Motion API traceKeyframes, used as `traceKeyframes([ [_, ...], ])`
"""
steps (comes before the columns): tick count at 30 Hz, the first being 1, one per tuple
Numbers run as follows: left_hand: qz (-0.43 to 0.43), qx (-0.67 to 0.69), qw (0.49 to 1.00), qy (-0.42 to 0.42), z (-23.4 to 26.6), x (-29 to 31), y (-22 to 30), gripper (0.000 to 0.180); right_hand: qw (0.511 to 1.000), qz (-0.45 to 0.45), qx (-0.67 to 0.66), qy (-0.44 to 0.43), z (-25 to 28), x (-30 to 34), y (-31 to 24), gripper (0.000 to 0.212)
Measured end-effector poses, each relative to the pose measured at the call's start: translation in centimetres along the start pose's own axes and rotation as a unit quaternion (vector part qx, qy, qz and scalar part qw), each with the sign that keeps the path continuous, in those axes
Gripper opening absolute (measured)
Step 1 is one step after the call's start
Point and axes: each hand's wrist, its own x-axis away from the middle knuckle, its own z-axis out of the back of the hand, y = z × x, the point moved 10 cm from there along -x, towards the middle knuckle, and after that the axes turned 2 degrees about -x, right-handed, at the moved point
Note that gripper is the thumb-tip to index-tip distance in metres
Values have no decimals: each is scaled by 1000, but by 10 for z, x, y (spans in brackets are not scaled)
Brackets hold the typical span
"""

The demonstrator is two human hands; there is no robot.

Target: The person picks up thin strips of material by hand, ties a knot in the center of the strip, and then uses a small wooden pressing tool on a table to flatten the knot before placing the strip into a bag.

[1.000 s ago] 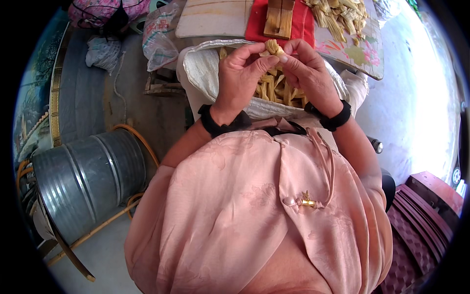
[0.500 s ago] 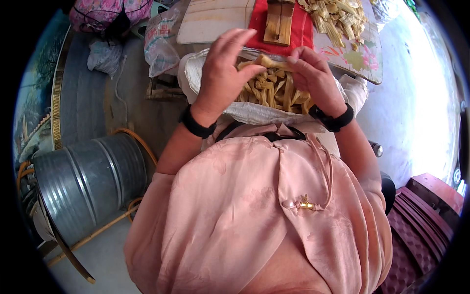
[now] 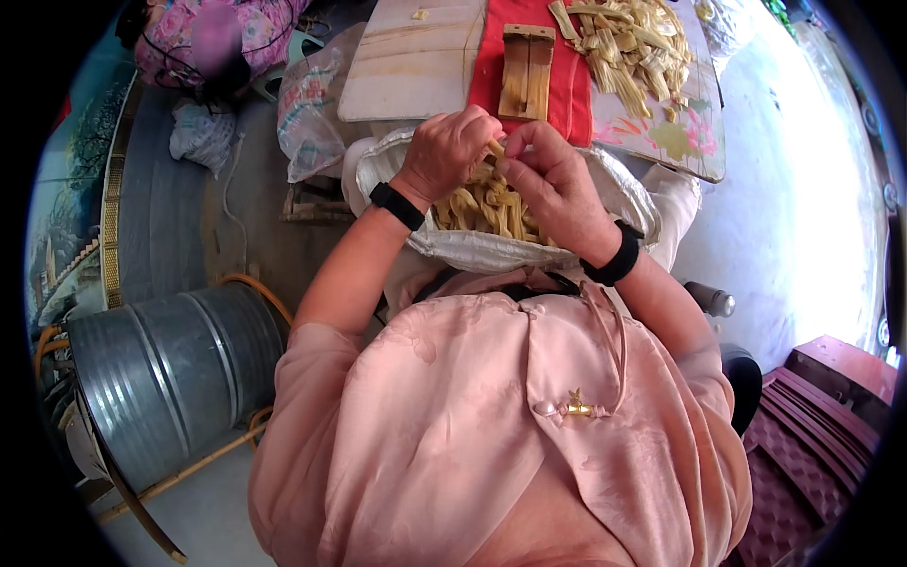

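Above a white woven sack [image 3: 463, 248], both my hands meet at a yellowish, fibrous dried strip [image 3: 496, 147]. My left hand [image 3: 452, 156] is closed round one end of it. With thumb and fingers pinched, my right hand [image 3: 557, 184] has the other end; its fingers partly hide the strip. Inside the sack lie many similar yellow strips [image 3: 491, 208]. Beyond my hands a slotted wooden block [image 3: 526, 71] rests on a red cloth [image 3: 573, 85]. Each wrist wears a black band.
A pile of strips [image 3: 642, 47] sits at the far right of the table, a pale board [image 3: 406, 57] at its left. Left are a plastic bag [image 3: 310, 113] and a metal drum [image 3: 179, 350]. A flask [image 3: 709, 298] stands right. Someone in pink floral clothing [image 3: 250, 38] is far left.
My left hand has gone from spread fingers to closed round the strip. My right hand has shifted left and a little nearer, so the hands are now close together.
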Motion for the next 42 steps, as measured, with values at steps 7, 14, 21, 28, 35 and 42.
traceKeyframes([
  [7,319,529,785,-41,-47,-1,-44,14,993,9,101,64,68,-42,11,14],
  [14,295,423,856,-34,-54,-10,-69,19,981,-24,164,99,84,-55,24,20],
  [21,300,320,898,-28,-52,-23,-84,15,978,2,171,116,89,-72,17,21],
  [28,317,67,944,-54,-59,-24,-90,14,924,37,349,152,109,-85,45,24],
  [35,358,335,872,1,-43,0,-68,22,976,-160,-142,27,90,-55,63,14],
  [42,343,545,764,-29,-56,-10,-25,31,929,-142,-341,31,53,-46,35,12],
])
